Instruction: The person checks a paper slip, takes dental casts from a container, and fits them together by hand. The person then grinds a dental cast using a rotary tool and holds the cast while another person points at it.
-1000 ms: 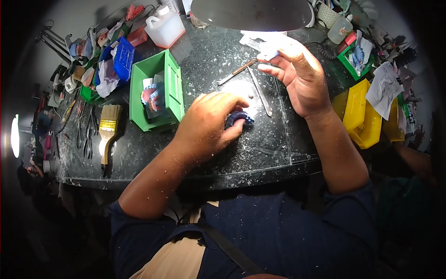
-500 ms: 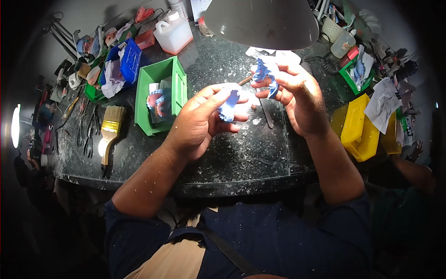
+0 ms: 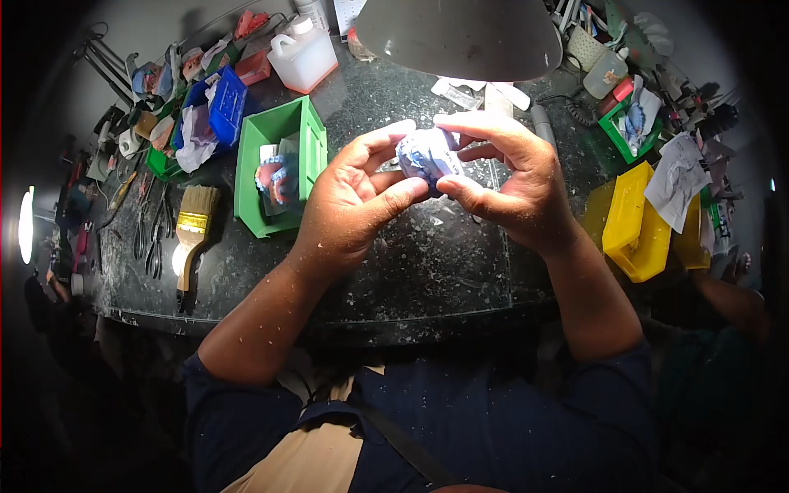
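Note:
A pair of pale blue dental models (image 3: 429,159) is pressed together under the lamp, between my two hands. My left hand (image 3: 357,189) grips the left side, thumb on the near face and fingers behind. On the other side, my right hand (image 3: 514,177) pinches the models between its thumb below and its fingers above. Glare washes out part of their surface, so the tooth detail is hard to see. To the left of my left hand stands a green bin (image 3: 246,185) with a pink and blue dental model (image 3: 271,177) in it.
A flat brush (image 3: 192,234) and several pliers (image 3: 154,238) lie at left. A white jug (image 3: 302,59) and blue bin (image 3: 233,103) stand behind. The lamp shade (image 3: 460,37) hangs over the far side. At right are a yellow bin (image 3: 637,230) and another person's arm (image 3: 731,297).
The two blue models, held apart earlier with one in each hand, are now together. My right hand has moved down and left, and my left hand slightly up and right.

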A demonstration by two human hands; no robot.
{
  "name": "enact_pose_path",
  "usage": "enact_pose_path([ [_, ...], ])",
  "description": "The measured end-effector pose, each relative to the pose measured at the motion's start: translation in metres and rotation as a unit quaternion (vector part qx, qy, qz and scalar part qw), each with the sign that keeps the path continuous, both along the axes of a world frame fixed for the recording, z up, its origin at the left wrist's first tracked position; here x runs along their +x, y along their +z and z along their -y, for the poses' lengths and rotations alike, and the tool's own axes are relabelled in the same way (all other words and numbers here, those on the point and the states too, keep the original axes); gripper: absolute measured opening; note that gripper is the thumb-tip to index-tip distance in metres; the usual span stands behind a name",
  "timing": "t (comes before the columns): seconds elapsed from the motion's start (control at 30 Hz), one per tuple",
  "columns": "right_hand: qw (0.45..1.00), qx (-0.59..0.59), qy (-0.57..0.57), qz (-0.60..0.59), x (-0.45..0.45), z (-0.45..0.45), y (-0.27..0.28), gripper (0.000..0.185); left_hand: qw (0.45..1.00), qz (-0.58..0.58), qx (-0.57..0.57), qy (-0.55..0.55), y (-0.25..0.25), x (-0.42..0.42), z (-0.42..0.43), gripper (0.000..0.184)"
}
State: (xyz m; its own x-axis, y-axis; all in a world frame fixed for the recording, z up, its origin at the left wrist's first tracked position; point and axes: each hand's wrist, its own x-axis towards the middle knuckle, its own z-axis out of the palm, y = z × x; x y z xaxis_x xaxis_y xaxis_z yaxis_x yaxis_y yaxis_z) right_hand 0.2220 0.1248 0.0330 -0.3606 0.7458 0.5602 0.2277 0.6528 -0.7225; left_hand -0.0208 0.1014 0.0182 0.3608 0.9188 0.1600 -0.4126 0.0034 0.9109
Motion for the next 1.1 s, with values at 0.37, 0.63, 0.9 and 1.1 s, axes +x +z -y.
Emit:
enact_pose_path([
  [0.37,0.981,-0.163,0.062,-0.089,-0.001,0.006,-0.001,0.059,1.0,-0.004,-0.016,0.006,0.002,-0.006,-0.002,0.064],
  [0.63,0.974,-0.189,0.066,-0.102,-0.001,0.007,-0.005,0.061,0.999,-0.037,-0.016,0.0,-0.002,-0.008,-0.005,0.064],
  [0.9,0.977,-0.176,0.089,-0.078,0.001,0.003,-0.007,0.064,0.999,0.001,-0.026,0.037,-0.005,-0.002,-0.005,0.055],
  [1.1,0.983,-0.159,0.053,-0.073,-0.002,0.004,-0.006,0.068,0.999,-0.038,-0.024,0.014,-0.003,-0.005,-0.005,0.052],
])
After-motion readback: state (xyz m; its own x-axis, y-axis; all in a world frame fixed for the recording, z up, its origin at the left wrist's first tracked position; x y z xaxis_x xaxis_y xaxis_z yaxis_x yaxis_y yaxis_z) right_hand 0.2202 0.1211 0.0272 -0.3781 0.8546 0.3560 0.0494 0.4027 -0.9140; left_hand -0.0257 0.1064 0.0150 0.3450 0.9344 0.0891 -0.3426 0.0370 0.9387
